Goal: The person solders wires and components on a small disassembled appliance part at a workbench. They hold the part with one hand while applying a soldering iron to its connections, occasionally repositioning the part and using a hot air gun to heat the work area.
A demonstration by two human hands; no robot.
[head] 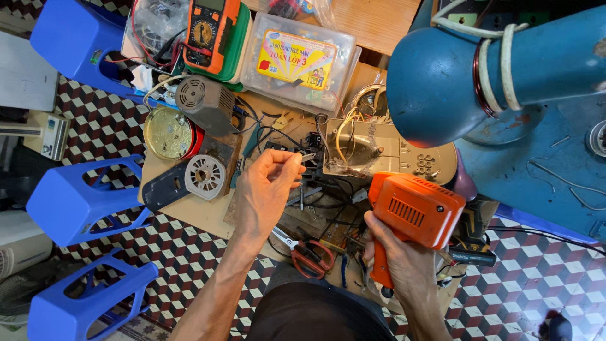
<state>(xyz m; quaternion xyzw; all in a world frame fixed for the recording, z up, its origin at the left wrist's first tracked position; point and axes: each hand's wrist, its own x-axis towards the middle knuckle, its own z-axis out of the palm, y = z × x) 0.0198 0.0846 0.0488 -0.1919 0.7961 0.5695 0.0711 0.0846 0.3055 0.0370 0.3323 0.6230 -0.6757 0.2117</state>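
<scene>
My right hand point(404, 265) grips the orange soldering gun point(413, 218) at lower right of centre, its long body slanting up-left toward my left hand point(268, 189), which pinches a small wire end point(307, 157) just above, beside the opened beige casing point(385, 151) on the table point(202, 211).

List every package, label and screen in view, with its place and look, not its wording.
Clear plastic box: top centre, rectangular, with a yellow label edged in blue.
Multimeter: top, left of the box, orange and dark, screen cut off by the frame.
Small label: on the top-left blue stool, greenish.
</scene>
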